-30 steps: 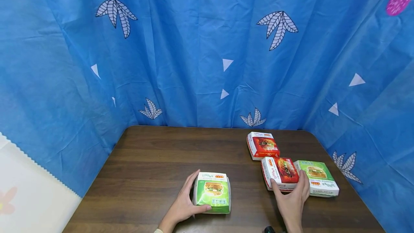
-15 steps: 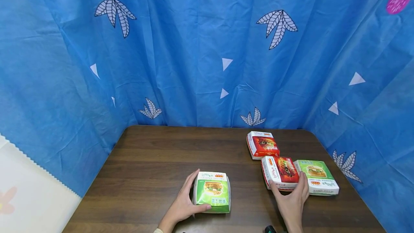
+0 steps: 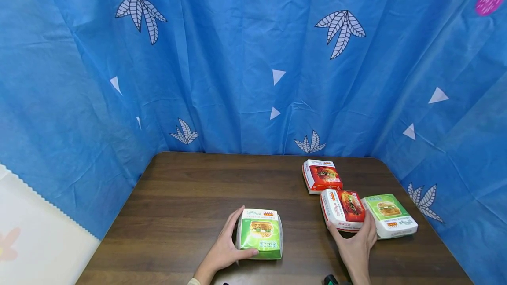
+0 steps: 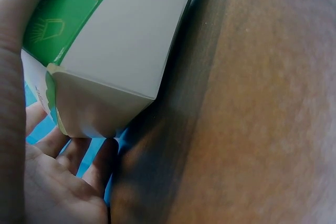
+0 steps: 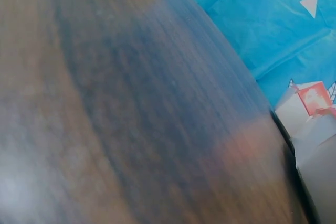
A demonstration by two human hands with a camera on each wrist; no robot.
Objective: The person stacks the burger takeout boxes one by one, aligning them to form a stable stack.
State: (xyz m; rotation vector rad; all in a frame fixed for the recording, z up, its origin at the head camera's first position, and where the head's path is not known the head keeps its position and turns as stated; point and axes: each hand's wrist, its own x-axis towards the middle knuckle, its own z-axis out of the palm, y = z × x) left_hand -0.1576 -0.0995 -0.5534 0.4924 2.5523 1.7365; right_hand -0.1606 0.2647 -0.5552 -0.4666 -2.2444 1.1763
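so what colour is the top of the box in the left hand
The box is green and white on top, clearest in the head view.

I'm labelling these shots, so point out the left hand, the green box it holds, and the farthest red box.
Left hand (image 3: 225,250): head view, back of the hand.
Green box (image 3: 260,231): head view, burger picture.
Farthest red box (image 3: 325,175): head view, printed top.

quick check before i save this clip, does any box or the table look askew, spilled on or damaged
I see no spill or damage. One mild oddity: the rightmost green box sits slightly turned, its near edge slanting against that of the red box gripped by the right hand.
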